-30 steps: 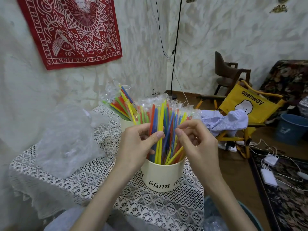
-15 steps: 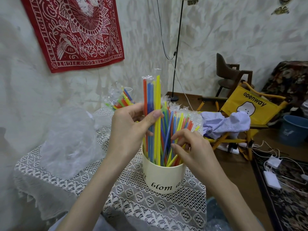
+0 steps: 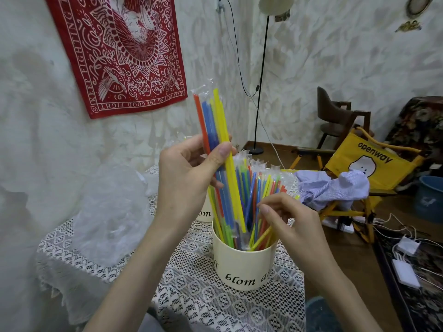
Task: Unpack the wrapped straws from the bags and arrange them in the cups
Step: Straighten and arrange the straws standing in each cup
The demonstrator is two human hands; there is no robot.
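A cream cup (image 3: 244, 267) lettered "blom" stands on the lace-covered table (image 3: 191, 295), packed with many wrapped straws (image 3: 259, 185) in yellow, blue, red and green. My left hand (image 3: 189, 180) grips a small bunch of wrapped straws (image 3: 213, 116), orange, blue and yellow, lifted partway out of the cup with their lower ends still inside it. My right hand (image 3: 290, 219) has its fingers curled into the straws that stay in the cup, pinching some near the rim. A second cream cup (image 3: 205, 213) is mostly hidden behind my left hand.
A crumpled clear plastic bag (image 3: 110, 209) lies on the table at left. On the right are a yellow folding chair (image 3: 374, 161) with a striped cloth (image 3: 335, 185), a blue bin (image 3: 430, 197) and chargers with cables (image 3: 405, 271) on the floor. A floor lamp (image 3: 261, 75) stands behind.
My left hand has drawn a bunch of straws upward out of the cup, higher than before. My right hand has dropped lower into the remaining straws. The camera has tilted up slightly.
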